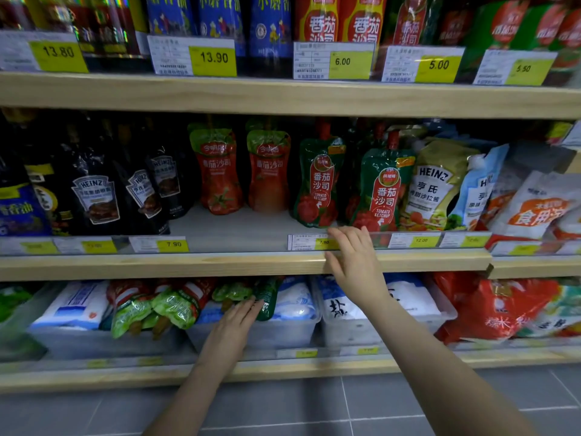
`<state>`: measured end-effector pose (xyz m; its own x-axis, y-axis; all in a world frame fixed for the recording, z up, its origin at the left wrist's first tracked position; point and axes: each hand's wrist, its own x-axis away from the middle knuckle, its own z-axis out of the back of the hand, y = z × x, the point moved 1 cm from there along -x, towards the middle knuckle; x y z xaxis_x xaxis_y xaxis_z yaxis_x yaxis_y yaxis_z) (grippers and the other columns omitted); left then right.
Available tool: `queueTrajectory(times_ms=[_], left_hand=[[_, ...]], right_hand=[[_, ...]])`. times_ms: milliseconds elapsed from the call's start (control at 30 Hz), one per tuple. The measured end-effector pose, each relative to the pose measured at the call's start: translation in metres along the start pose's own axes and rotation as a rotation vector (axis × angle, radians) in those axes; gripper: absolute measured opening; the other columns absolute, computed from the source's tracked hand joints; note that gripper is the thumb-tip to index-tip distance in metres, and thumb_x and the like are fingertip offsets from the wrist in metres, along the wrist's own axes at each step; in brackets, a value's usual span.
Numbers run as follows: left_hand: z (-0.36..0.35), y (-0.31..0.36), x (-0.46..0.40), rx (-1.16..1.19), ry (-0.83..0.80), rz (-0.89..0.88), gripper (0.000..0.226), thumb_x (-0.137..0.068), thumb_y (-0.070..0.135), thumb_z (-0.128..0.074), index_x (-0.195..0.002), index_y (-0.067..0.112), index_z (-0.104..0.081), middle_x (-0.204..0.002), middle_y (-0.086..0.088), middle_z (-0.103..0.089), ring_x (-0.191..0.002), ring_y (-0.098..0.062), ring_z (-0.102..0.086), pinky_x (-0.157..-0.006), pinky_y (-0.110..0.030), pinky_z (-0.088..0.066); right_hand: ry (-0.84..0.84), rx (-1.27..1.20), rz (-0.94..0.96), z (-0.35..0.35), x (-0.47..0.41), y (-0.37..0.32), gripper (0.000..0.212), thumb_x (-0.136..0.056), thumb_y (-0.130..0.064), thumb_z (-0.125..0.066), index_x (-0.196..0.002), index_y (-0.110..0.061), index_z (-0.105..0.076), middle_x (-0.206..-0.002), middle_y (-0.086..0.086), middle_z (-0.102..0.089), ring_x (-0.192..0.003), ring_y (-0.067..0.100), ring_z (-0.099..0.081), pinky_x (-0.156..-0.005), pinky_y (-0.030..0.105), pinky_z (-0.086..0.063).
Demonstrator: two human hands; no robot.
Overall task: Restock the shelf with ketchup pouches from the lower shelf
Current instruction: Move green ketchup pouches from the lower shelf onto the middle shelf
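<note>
Now, pouches (157, 306): we find several ketchup pouches lying loose in a heap just below the lip (188, 265), on top of clear bins (283, 335); they have green tops and red bodies.
dark pouch (268, 298): one dark green pouch lies tilted at the right end of that heap, also just below the lip.
left hand (232, 322): well below the lip, fingers straight and pressed together, tips at the dark pouch. We cannot tell whether they touch it, and nothing is gripped.
right hand (352, 256): laid across the lip, fingers loosely spread, tips over the price rail (408, 240); it holds nothing.
handling: we judge these pouches soft and full, with some weight, and their glossy film slick. Taken by a corner, one would likely sag and slide.
hold: we would take the stiffer neck under the cap, or pinch across the upper body with the thumb on one face and fingers behind.
row (268, 171): above the lip, pouches stand upright, two red ones and, to their right, two dark green ones.
gap (239, 231): bare board just above the lip, in front of the red pair; we judge that there is room there for new stock.
risk: a soft base may slump forward over the lip unless each pouch leans on the one behind.
</note>
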<state>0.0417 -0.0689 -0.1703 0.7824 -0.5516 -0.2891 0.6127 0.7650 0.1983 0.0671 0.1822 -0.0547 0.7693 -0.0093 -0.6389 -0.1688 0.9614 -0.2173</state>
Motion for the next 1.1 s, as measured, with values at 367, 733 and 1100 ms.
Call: queueTrajectory(times_ms=[367,733,1100], left_hand=[[0.01,0.001,0.004,-0.024,0.138,-0.149,0.055,-0.047,0.011,-0.091,-0.099,0.012,-0.073,-0.096,-0.001,-0.074,-0.084,-0.012,-0.071,-0.074,-0.019,-0.051],[0.096,0.038,-0.013,0.233,0.318,-0.139,0.021,-0.08,0.001,-0.069,-0.1,0.006,-0.065,-0.095,-0.011,-0.069,-0.086,-0.024,-0.066,-0.074,-0.026,-0.048],[0.157,0.071,-0.071,0.777,0.121,0.01,0.02,-0.081,0.016,-0.07,-0.088,0.034,-0.062,-0.092,0.014,-0.069,-0.089,0.004,-0.064,-0.071,-0.013,-0.05]], right_hand=[[0.0,-0.003,-0.001,-0.001,-0.002,0.0,0.038,-0.087,-0.019,-0.055,-0.124,-0.013,-0.049,-0.115,0.003,-0.056,-0.115,0.022,-0.045,-0.115,0.037,-0.009],[-0.194,-0.059,-0.019,0.022,-0.006,-0.001,0.044,-0.091,-0.023,-0.051,-0.134,-0.016,-0.042,-0.13,0.003,-0.05,-0.127,0.021,-0.036,-0.116,0.034,-0.005],[-0.541,-0.805,-0.25,0.047,0.007,-0.041,0.031,-0.082,-0.032,-0.068,-0.109,-0.017,-0.067,-0.114,-0.002,-0.067,-0.108,0.013,-0.061,-0.094,0.028,-0.048]])
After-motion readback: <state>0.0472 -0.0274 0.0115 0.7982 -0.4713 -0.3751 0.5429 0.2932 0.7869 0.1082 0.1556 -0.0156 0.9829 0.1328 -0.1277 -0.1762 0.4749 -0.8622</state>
